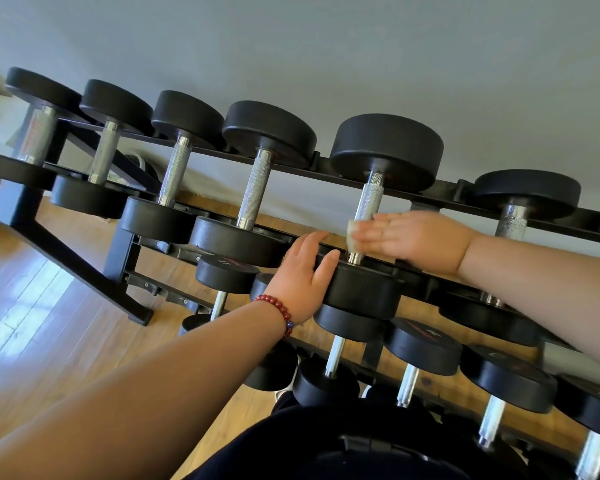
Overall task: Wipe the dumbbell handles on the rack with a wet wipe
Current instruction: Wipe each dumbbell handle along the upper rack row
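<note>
At the rack's [13, 206] top row, the wet wipe [355, 239] is pressed onto one handle [369, 206] by the right hand's [416, 242] joined fingers, while the left hand's [303, 271] spread fingers rest on that dumbbell's near head [361, 289]; most handles are judged still unwiped.

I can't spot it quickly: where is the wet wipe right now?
In the head view, right of centre: the wet wipe lies against the lower handle of the top row's fifth dumbbell from the left, under the fingers of the right hand.
</note>
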